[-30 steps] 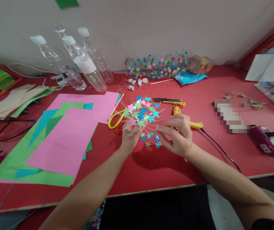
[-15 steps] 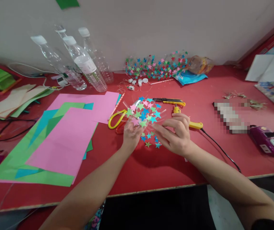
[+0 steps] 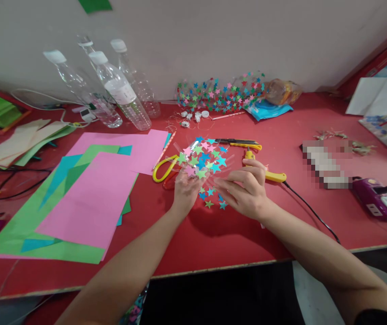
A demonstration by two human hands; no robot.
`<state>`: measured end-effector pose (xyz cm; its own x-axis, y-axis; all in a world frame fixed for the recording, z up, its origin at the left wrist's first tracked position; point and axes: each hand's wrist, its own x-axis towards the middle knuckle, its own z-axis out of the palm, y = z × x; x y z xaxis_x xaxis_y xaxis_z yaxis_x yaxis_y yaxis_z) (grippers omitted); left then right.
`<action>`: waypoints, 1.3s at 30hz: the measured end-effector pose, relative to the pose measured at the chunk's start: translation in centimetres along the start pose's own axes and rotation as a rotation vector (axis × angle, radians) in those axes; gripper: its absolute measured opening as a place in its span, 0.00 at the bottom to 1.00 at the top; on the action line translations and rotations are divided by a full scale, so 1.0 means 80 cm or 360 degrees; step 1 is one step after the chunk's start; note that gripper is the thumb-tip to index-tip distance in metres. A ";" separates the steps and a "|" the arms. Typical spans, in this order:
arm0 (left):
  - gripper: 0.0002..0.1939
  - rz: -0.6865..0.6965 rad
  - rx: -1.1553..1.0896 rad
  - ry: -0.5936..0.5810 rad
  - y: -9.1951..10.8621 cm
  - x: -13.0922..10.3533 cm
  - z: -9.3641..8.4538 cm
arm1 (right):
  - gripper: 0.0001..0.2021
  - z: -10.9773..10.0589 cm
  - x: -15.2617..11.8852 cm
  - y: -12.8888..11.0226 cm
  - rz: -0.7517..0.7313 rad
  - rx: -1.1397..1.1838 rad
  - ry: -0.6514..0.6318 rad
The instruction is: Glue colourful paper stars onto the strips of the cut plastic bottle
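Note:
A clear plastic bottle piece, cut into strips that fan outward and dotted with pink, green and blue stars, is held above the red table. My left hand grips it from the left side, fingers closed round its lower part. At its right edge, my right hand has thumb and fingertips pinched together against the clear plastic, apparently on a strip. Yellow-handled scissors lie just left of the piece. A yellow glue gun rests behind my right hand, partly covered by it. Beyond the piece is a yellow-and-black box cutter.
Pink, green and blue paper sheets cover the table's left. Clear bottles stand at the back left. A star-covered clear bottle lies along the wall beside a blue packet. A purple power strip sits at right, with cords.
My right hand has shifted very slightly left, its fingers still pinched at the plastic. The left hand and the star-covered piece stay almost where they were.

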<state>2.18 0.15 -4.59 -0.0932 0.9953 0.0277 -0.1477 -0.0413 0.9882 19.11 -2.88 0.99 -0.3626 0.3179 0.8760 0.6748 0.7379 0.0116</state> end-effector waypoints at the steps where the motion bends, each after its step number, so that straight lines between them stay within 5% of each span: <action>1: 0.17 0.0006 -0.0007 -0.0015 -0.001 0.000 0.000 | 0.04 0.000 0.000 0.000 0.0014 0.0013 0.0007; 15: 0.02 -0.0080 0.0221 -0.0033 0.023 -0.005 -0.011 | 0.06 -0.002 0.003 -0.006 0.0087 0.0149 -0.0008; 24: 0.13 -0.0096 -0.0017 -0.0006 0.001 -0.005 0.004 | 0.05 -0.005 0.003 -0.006 0.0074 0.0100 -0.0023; 34: 0.13 0.0041 -0.0001 -0.0030 0.024 0.000 0.005 | 0.10 -0.007 0.002 0.002 0.0060 0.0120 -0.0130; 39: 0.16 -0.0019 -0.0057 -0.0021 0.031 -0.002 0.004 | 0.04 -0.007 0.005 0.002 0.0062 0.0099 -0.0095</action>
<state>2.18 -0.11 -2.11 -0.0784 0.9968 0.0179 -0.1837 -0.0321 0.9825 19.41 -2.94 1.60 -0.3761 0.3806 0.8448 0.6487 0.7592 -0.0533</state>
